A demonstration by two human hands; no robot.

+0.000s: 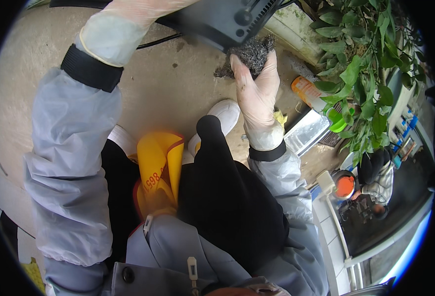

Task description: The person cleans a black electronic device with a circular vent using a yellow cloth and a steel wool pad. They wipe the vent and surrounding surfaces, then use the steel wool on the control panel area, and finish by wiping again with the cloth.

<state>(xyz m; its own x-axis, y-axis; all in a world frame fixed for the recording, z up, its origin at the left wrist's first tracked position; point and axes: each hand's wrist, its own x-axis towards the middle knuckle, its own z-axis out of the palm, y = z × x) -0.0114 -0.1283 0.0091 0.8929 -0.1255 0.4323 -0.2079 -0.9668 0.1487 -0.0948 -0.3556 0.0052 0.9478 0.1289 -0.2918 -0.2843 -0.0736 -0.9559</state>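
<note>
My right hand, in a thin pale glove, is shut on a dark steel wool scourer. The scourer touches, or is very close to, the lower corner of a black appliance housing with vent slots and round holes. My left hand, gloved too, reaches across the top edge of the view near that housing. Its fingers are cut off by the frame, so its grip is hidden. Translucent sleeve covers with black cuffs are on both forearms.
A black cable runs from under the housing. To the right are a leafy plant, an orange-and-white container and a bright green plastic piece. A yellow apron hangs between my knees. Far right, a person is beside an orange-red basin.
</note>
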